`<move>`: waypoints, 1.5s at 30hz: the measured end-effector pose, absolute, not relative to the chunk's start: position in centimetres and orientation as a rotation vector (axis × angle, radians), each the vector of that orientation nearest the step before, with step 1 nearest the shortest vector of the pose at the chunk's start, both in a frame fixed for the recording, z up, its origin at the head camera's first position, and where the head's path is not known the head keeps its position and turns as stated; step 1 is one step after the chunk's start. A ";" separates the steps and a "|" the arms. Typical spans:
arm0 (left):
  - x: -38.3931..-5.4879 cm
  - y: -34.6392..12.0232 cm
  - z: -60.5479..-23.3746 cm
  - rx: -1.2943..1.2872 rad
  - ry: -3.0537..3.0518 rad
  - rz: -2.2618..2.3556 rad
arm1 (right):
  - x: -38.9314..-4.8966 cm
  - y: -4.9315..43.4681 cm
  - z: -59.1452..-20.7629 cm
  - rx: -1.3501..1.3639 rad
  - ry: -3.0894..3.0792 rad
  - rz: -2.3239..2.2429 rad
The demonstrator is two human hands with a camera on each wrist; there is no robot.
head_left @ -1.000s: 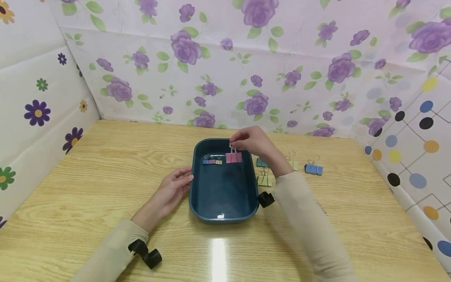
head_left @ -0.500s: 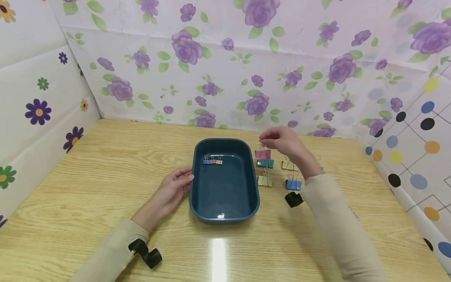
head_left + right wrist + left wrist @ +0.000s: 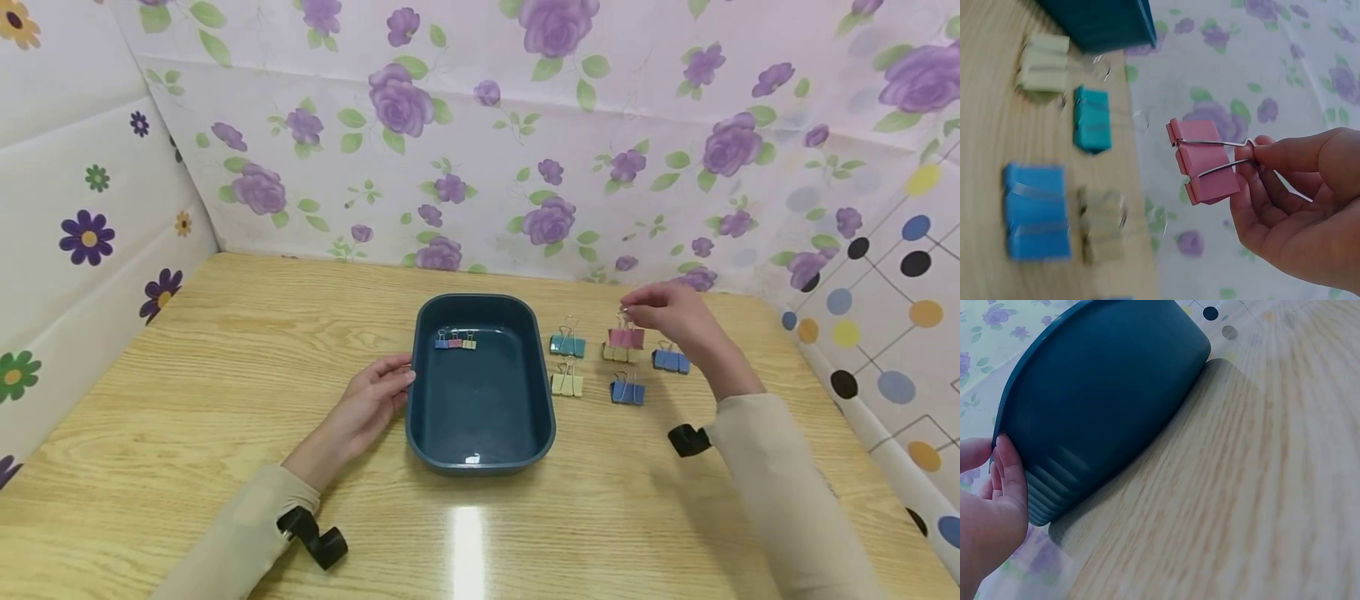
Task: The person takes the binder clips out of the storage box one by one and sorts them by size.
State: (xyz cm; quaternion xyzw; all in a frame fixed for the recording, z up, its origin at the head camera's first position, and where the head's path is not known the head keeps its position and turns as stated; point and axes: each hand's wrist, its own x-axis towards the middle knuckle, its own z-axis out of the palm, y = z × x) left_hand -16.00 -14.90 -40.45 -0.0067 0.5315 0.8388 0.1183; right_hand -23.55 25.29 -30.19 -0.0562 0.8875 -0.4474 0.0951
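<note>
Pinching pink clip point(image 3: 1204, 159); apparently midair

left hand point(image 3: 369, 400): fingers loosely extended, thumb set apart, palm turned inward; left forearm point(image 3: 240, 529) slants up from lower left. right hand point(image 3: 678, 325): thumb and index pinched at tips, other fingers loosely curled, wrist point(image 3: 733, 377) bent inward; right forearm point(image 3: 795, 508) slants up from lower right. beige sleeves point(image 3: 765, 454) both.

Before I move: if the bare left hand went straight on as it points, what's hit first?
The dark blue, round-cornered, plastic-looking tray, from its left side. The left hand rests its fingers against it, so there seems to be no gap; how firmly they press is unclear.
</note>
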 end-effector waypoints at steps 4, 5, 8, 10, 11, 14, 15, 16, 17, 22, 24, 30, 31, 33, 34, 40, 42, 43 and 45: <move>-16.0 -14.9 -40.4 -0.019 1.554 2.453 | -23.0 27.2 -31.1 -0.176 2.640 -1.334; -16.0 -14.9 -40.4 -0.018 1.552 2.454 | -22.8 27.7 -31.3 -0.176 2.636 -1.339; -16.0 -14.9 -40.4 -0.017 1.547 2.456 | -22.4 29.0 -32.0 -0.151 2.625 -1.349; -16.0 -14.9 -40.3 -0.020 1.547 2.457 | -22.2 29.7 -32.4 -0.125 2.628 -1.335; -16.0 -14.9 -40.3 -0.023 1.548 2.456 | -22.1 30.1 -32.5 -0.114 2.634 -1.321; -16.0 -14.8 -40.3 -0.027 1.559 2.449 | -21.7 30.8 -32.9 -0.086 2.652 -1.281; -16.0 -14.8 -40.3 -0.027 1.563 2.448 | -21.6 31.1 -33.0 -0.084 2.655 -1.274; -16.0 -14.8 -40.3 -0.028 1.564 2.448 | -21.5 31.3 -33.2 -0.079 2.656 -1.268; -16.0 -14.8 -40.3 -0.027 1.564 2.449 | -21.4 31.5 -33.4 -0.077 2.659 -1.259; -16.0 -14.8 -40.4 -0.029 1.564 2.450 | -20.9 32.7 -34.8 -0.069 2.631 -1.286; -16.0 -14.8 -40.4 -0.030 1.566 2.446 | -20.8 33.1 -35.4 -0.060 2.608 -1.307; -16.0 -14.9 -40.3 -0.029 1.567 2.444 | -20.4 34.0 -36.5 -0.047 2.591 -1.294; -16.0 -14.9 -40.2 -0.027 1.565 2.445 | -20.3 34.1 -36.6 -0.046 2.588 -1.292; -16.0 -14.9 -40.2 -0.023 1.561 2.448 | -20.2 34.4 -36.8 -0.046 2.579 -1.297; -16.0 -14.9 -40.2 -0.022 1.560 2.449 | -20.2 34.5 -36.9 -0.045 2.573 -1.304; -15.9 -14.9 -40.3 -0.020 1.550 2.456 | -19.9 34.7 -37.4 -0.040 2.516 -1.407; -15.9 -14.9 -40.3 -0.020 1.549 2.456 | -19.9 34.7 -37.6 -0.044 2.509 -1.418; -15.9 -14.9 -40.3 -0.021 1.549 2.456 | -19.9 34.7 -37.6 -0.049 2.509 -1.418; -15.9 -14.9 -40.3 -0.020 1.552 2.455 | -19.9 34.7 -37.7 -0.053 2.512 -1.415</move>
